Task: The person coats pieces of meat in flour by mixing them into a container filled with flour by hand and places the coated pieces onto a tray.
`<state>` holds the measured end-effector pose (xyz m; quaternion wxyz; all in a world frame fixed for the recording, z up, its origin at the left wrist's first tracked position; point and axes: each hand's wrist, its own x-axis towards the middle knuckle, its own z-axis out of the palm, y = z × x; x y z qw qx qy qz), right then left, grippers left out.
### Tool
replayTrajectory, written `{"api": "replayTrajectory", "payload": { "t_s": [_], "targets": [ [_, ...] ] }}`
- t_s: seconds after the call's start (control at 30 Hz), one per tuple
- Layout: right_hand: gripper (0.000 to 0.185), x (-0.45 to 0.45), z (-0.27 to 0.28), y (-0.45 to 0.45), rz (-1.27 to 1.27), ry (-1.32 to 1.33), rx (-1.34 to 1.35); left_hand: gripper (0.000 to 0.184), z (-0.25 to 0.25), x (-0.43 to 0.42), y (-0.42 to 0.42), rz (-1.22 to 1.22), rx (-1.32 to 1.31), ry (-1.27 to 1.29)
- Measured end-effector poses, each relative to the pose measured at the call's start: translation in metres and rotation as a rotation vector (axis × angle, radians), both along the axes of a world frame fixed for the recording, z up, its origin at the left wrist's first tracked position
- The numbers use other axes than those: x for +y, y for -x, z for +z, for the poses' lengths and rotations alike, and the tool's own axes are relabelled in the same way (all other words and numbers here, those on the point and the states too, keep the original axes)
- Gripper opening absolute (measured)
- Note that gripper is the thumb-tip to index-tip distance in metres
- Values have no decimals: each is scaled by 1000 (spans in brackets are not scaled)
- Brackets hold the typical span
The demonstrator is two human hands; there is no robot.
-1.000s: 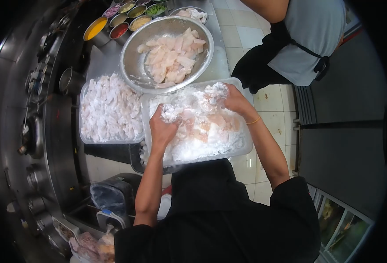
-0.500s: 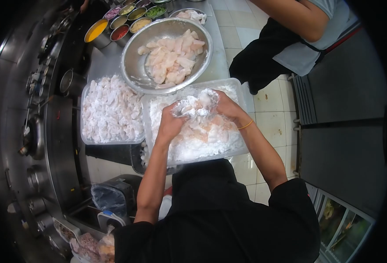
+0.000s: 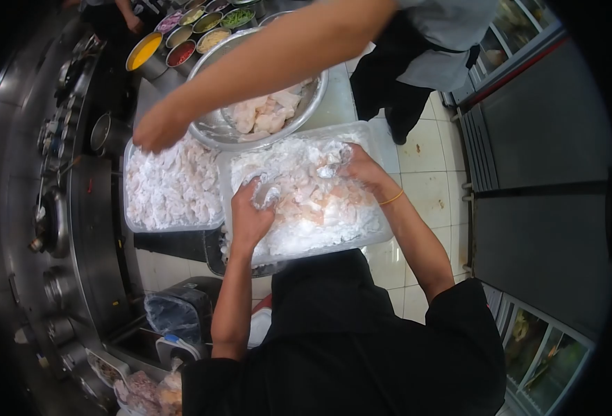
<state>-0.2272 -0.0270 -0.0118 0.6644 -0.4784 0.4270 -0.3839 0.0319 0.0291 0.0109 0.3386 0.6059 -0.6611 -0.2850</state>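
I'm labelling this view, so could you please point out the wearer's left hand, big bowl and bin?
Wearer's left hand [image 3: 250, 214]: head view, back.
Big bowl [image 3: 218, 129]: head view, inner wall.
Bin [image 3: 173, 312]: head view, clear liner.

A grey metal table carries everything, its bare top showing to the right of the bowl and beside the pots. At the near end stands a translucent tub of white powder and pale pieces; a similar tray of powdered pieces sits just to its left. Behind them is a wide metal bowl; farther back cluster small metal pots, one holding red stuff, beside a larger yellow-filled pot.
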Motion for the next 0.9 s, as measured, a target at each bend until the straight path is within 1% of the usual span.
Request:
{"api": "replayTrajectory", "payload": {
  "t_s": [0.07, 0.1, 0.13, 0.2, 0.23, 0.3, 0.33, 0.4, 0.43, 0.5, 0.53, 0.6, 0.63, 0.7, 0.73, 0.8, 0.87, 0.9],
  "targets": [
    [51, 0, -16, 3, 49, -46, -135, 49, 3, 1, 7, 12, 13, 16],
    [50, 0, -11, -1, 80, -69, -203, 48, 3, 1, 12, 13, 35, 17],
    [50, 1, -5, -5, 69, -157, -208, 48, 4, 1, 18, 15, 58, 19],
    [49, 6, 11, -12, 47, -330, -214, 44, 10, -7, 31, -33, 352, -228],
    [47, 8, 10, -14, 48, -325, -242, 43, 12, -10, 35, -59, 500, -348],
    [45, 9, 6, -18, 45, -312, -300, 39, 7, -13, 39, -8, 610, -375],
    [44, 9, 7, -18, 54, -217, -251, 38, 5, -13, 39, 16, 664, -391],
    [42, 10, 10, -19, 66, -26, -150, 36, 8, -14, 35, 5, 636, -374],
    [42, 10, 9, -17, 69, -7, -123, 35, 8, -14, 34, -1, 622, -368],
    [41, 9, 6, -15, 79, 32, -68, 34, 7, -12, 35, 6, 703, -381],
    [41, 10, 7, -16, 51, 43, -92, 34, 6, -11, 36, 11, 743, -384],
    [40, 12, 10, -19, -7, 64, -142, 34, 3, -10, 35, 46, 878, -468],
    [41, 11, 9, -19, 8, 49, -111, 34, 2, -9, 33, 64, 944, -511],
    [43, 8, 3, -17, 38, 22, -51, 39, -5, -11, 27, 23, 926, -603],
    [47, 9, -3, -16, 46, 3, -123, 42, -7, -12, 25, 3, 917, -648],
    [58, 9, -21, -13, 65, -33, -265, 42, -10, -13, 27, -31, 987, -666],
    [61, 14, -38, -11, 32, -86, -396, 44, -11, -13, 29, -28, 1056, -689],
    [63, 16, -37, -11, 15, -112, -461, 45, -12, -12, 30, -7, 1089, -702]
  ]
}}
